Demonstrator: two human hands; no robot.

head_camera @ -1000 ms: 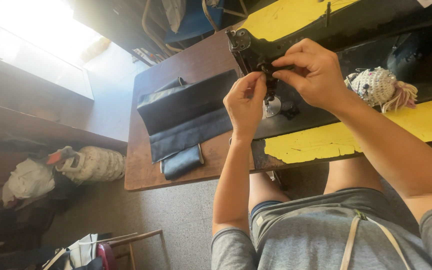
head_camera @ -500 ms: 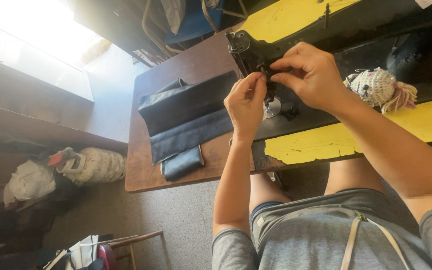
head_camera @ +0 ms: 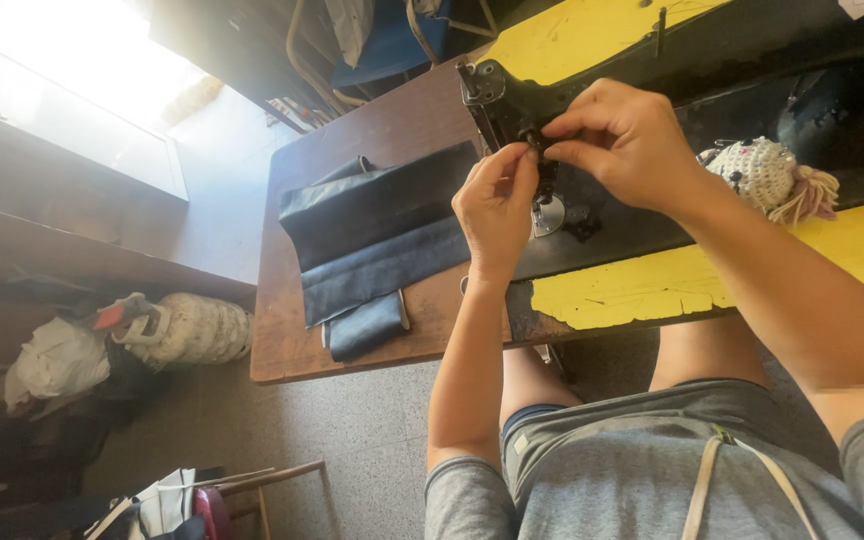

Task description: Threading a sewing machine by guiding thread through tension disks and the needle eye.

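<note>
Sitting at a brown wooden table [head_camera: 372,130], the person has both hands raised to the head of a black sewing machine [head_camera: 497,95]. The left hand [head_camera: 495,205] has thumb and fingers pinched nearly together just below the needle area, and the right hand [head_camera: 627,140] pinches likewise from the other side, fingertips almost meeting the left's; whatever they grip is too fine to make out, so I cannot tell whether it is thread or a small machine part. Below the hands a round metal plate [head_camera: 549,215] shows on the machine bed. Folded dark leather-like pieces [head_camera: 377,230] lie on the table to the left, well apart from the hands, with a smaller dark roll [head_camera: 367,325] beside them. A crocheted pincushion with tassels [head_camera: 774,175] rests near the right wrist, on the black and yellow surface [head_camera: 632,290].
</note>
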